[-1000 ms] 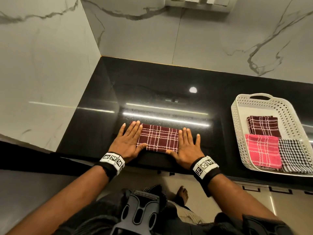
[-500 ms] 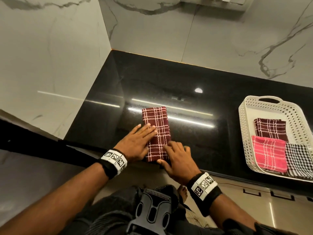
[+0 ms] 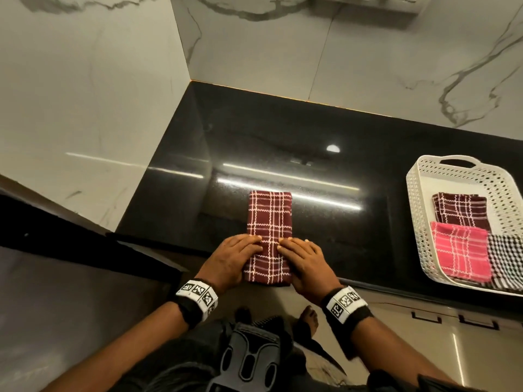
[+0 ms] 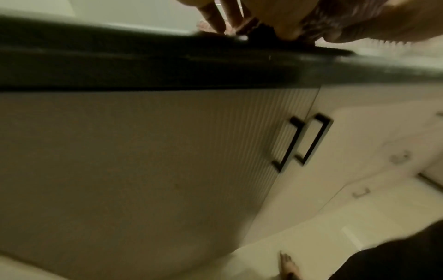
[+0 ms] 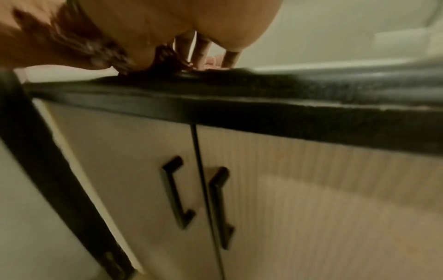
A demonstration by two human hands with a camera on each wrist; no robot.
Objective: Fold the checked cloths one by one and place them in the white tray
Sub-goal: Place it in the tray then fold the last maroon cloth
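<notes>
Gripping the near end of the maroon checked cloth (image 3: pixel 269 222), the left hand (image 3: pixel 230 261) and right hand (image 3: pixel 307 263) curl round its two side edges, fingertips on top and nearly meeting. The cloth lies folded into a long strip on the black counter (image 3: pixel 325 128), its near end at the counter's front edge. Well to the right stands the white tray (image 3: pixel 416 222), holding a maroon, a pink and a black-and-white folded cloth.

Glossy black stone counter (image 3: pixel 283 142), woven cloth (image 3: pixel 270 219)
</notes>
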